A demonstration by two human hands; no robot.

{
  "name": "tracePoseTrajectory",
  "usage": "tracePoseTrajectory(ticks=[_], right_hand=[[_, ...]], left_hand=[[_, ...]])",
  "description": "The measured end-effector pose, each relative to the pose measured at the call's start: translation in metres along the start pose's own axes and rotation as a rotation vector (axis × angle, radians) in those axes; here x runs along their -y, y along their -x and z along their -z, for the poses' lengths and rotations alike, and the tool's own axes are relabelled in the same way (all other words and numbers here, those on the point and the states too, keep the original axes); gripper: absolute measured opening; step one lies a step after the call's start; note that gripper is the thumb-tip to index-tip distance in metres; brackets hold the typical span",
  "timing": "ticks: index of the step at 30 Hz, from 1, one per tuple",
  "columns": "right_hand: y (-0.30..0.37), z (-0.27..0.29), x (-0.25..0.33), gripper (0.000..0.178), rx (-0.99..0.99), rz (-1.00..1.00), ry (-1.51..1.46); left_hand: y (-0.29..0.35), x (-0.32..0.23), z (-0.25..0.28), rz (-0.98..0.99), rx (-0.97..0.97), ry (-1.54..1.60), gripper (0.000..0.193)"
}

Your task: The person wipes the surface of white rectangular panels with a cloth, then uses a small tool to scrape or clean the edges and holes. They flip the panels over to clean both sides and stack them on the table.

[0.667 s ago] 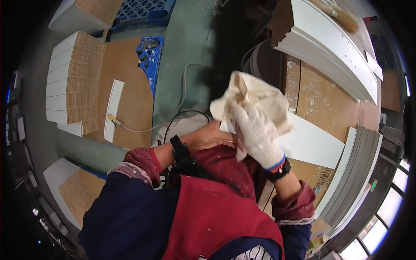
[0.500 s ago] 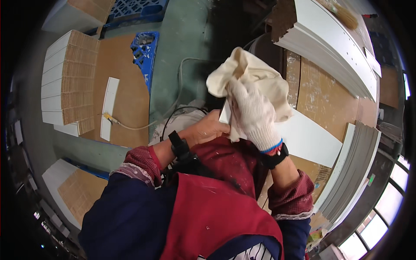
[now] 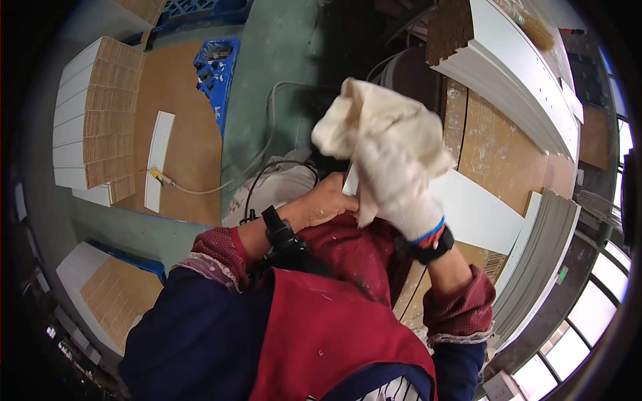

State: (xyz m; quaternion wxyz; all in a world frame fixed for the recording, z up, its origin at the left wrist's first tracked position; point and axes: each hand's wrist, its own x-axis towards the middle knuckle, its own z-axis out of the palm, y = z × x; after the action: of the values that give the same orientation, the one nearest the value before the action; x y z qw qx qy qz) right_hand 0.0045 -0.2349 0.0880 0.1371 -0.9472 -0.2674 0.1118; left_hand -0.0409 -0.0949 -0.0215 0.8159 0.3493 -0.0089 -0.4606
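Observation:
A long white board (image 3: 476, 212) lies across in front of me, its right end resting by the workbench. Around its left end closes my bare left hand (image 3: 326, 202), a black band on the wrist. My right hand (image 3: 391, 184), in a white knitted glove with a blue-edged cuff, is closed on a cream cloth (image 3: 381, 117) pressed over the board near that end. The cloth bunches up beyond the glove and hides part of the board. Some blur lies on the glove, and its fingertips are hidden in the fabric.
Stacks of white boards stand at the far right (image 3: 515, 73) and near right (image 3: 545, 257) of the brown workbench (image 3: 495, 147). Leftward, more stacked boards (image 3: 83, 113) and a yellow-tipped tool with a hose (image 3: 160, 176) lie on a brown sheet (image 3: 190, 147). A blue pallet (image 3: 217, 73) shows beneath.
My right hand and the cloth have shifted a little right and toward me along the board. My left hand keeps its hold. The whole view has turned slightly.

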Motion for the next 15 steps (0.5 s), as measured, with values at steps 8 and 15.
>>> tracePoseTrajectory(ticks=[8,15], right_hand=[[-0.016,0.003,-0.025,0.056,-0.035,-0.311,-0.085],[0.005,-0.005,0.017,0.056,-0.106,0.012,0.05]], left_hand=[[0.003,-0.016,-0.019,0.078,-0.085,0.217,0.043],[0.0,0.006,-0.005,-0.007,-0.104,0.207,0.043]])
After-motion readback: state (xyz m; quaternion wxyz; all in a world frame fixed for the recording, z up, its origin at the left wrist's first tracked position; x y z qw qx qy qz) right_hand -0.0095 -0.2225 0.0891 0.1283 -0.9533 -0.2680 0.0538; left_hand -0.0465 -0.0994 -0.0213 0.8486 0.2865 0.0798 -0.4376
